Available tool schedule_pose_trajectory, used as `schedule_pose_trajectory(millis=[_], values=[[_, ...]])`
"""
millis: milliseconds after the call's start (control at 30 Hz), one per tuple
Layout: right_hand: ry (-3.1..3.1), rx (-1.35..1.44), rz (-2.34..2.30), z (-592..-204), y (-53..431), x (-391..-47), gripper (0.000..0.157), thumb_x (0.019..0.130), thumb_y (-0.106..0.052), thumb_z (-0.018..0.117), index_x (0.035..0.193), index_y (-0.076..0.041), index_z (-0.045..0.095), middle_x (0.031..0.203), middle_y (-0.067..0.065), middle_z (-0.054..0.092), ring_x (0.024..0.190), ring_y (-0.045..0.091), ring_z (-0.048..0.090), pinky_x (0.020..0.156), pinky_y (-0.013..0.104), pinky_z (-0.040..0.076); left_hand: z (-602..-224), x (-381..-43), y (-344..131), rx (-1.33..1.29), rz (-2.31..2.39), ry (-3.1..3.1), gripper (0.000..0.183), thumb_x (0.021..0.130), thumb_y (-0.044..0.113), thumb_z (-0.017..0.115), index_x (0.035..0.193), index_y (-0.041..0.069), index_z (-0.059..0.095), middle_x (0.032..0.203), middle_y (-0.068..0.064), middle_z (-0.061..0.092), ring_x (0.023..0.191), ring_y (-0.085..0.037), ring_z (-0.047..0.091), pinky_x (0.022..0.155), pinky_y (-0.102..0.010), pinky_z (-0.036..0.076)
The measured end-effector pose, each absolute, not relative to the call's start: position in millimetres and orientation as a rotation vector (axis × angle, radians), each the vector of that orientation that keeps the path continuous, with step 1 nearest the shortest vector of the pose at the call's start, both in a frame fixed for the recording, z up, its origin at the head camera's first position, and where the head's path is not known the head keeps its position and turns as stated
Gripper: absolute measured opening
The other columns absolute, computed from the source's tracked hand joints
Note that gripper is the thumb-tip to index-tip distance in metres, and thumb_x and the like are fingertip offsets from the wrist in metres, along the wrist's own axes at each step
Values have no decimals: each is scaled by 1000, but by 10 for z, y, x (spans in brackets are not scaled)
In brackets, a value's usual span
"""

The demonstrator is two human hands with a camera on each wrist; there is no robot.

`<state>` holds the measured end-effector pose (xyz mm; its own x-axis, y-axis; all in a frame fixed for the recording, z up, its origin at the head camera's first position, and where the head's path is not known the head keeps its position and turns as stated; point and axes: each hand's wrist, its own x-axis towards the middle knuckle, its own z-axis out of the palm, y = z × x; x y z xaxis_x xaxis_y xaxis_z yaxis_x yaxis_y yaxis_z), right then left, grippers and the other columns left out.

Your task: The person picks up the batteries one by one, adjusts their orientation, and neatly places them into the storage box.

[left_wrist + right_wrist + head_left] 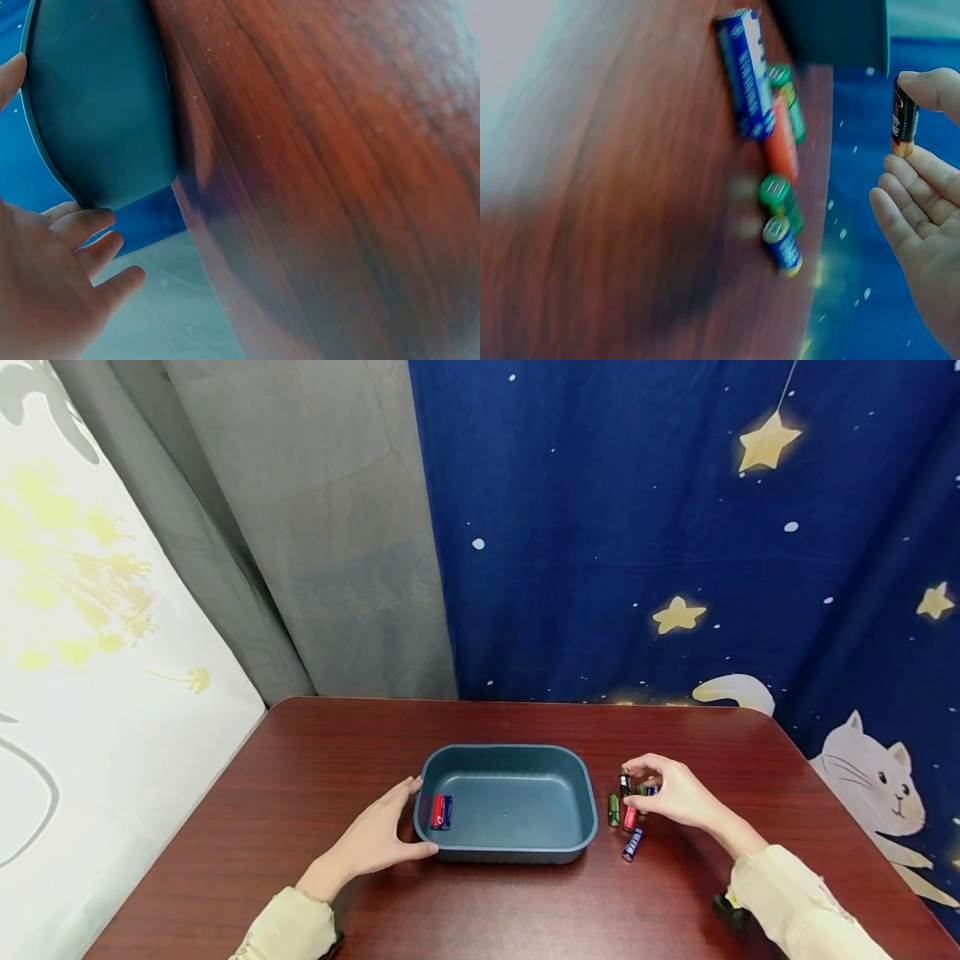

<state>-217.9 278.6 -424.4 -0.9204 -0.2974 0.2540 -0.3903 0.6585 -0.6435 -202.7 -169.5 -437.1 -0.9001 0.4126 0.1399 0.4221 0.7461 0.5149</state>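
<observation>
A teal plastic basin [510,852] stands on the table, with a red battery [438,811] and a dark blue battery [447,812] side by side at its left end. My left hand [375,833] touches the basin's left rim, thumb at the near corner, fingers fairly straight. To the right of the basin, my right hand [675,792] pinches a black battery [904,120] with a copper-coloured end between thumb and fingertip. Below it lie a blue battery [744,75], a red battery [781,142], green batteries [780,196] and a smaller blue battery [783,246].
The dark red wooden table [345,735] has rounded far corners. Behind it hang a grey curtain [322,568] and a blue star-patterned curtain [585,568]. White patterned fabric [112,735] hangs at the left.
</observation>
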Motion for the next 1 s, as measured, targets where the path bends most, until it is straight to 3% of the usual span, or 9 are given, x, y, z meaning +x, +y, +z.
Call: schedule_pose_trajectory(millis=[600, 1000], values=[[-2671, 800, 1213, -4049, 2008, -2453, 43, 69, -19, 78, 106, -5, 62, 96, 4, 62, 87, 20, 57, 75, 35, 52, -4376, -2020, -1705, -699, -872, -2906, 96, 66, 57, 71, 140, 8, 34, 143, -8, 35, 131, -26, 31, 100, -49, 33], [-2658, 933, 1162, -4074, 1463, -2543, 43, 67, -20, 78, 103, -2, 63, 96, 5, 62, 88, 26, 58, 72, 34, 51, -4379, -2032, -1699, -709, -870, -2911, 97, 66, 60, 69, 140, 9, 34, 144, -8, 34, 131, -26, 31, 100, -49, 33]])
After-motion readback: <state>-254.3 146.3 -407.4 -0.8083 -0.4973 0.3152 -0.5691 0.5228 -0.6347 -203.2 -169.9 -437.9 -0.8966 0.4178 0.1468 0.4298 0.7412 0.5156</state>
